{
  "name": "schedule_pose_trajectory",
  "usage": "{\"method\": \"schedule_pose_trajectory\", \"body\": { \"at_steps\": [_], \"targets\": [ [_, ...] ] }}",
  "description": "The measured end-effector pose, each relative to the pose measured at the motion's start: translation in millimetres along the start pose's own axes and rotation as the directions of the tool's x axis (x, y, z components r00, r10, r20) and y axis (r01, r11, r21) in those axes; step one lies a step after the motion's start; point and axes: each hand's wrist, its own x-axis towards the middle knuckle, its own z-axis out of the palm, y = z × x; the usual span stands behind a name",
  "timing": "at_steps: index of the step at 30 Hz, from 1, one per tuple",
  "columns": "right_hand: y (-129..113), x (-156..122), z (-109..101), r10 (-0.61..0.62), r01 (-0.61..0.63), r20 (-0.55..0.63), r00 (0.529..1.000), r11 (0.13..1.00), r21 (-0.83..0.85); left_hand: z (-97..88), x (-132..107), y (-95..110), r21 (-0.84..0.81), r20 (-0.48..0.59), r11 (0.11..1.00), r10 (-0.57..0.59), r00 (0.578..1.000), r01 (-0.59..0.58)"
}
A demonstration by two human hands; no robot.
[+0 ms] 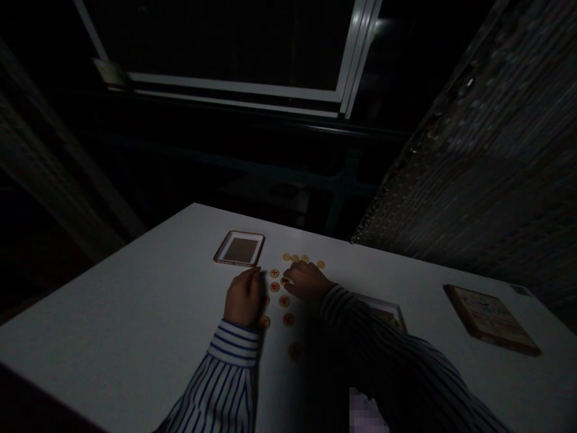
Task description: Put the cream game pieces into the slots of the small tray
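Note:
Round wooden xiangqi pieces lie loosely on the white table [171,288]. Several carry red characters, among them one piece [274,273] near the middle and another [288,319] closer to me. My right hand [309,281] reaches in from the right, thumb and forefinger closed about a black-marked xiangqi piece [285,281] at table level. To the left of the pieces rests my left hand [243,299], its fingers curled in; whatever may be inside it is hidden. Its wrist partly covers pieces beside it. Past my right hand lie several pale pieces [305,258] showing no clear marking.
A shallow open box half [238,263] sits at the back left. Another open box [383,305] is partly hidden by my right forearm. A flat printed box [493,319] lies at right. Beyond the table are a dark window and a bead curtain [473,174].

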Motion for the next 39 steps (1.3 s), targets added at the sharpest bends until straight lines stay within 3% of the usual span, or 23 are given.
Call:
{"method": "schedule_pose_trajectory", "body": {
  "at_steps": [6,13,21,30,39],
  "targets": [
    [-1,-2,-4,0.012,-0.011,-0.031,0.999,1.000,0.005,-0.7,-1,0,-0.121,-0.035,0.989,-0.093,0.995,0.088],
    [-4,-16,-23,0.033,-0.029,-0.171,0.985,0.999,0.023,0.2,-2,10,-0.272,-0.019,0.955,-0.127,0.992,0.117],
    [-6,-35,-32,0.015,0.003,-0.285,0.958,0.998,0.063,6.1,-9,31,-0.487,0.147,0.861,-0.088,0.985,0.149],
    [-5,-60,-46,0.023,0.005,-0.326,0.945,0.996,0.085,2.9,-12,68,-0.538,0.271,0.815,-0.073,0.960,0.213],
    [6,-85,-47,0.049,-0.009,-0.342,0.938,0.993,0.117,11.4,-20,89,-0.608,0.337,0.748,-0.060,0.940,0.266]
  ]
}}
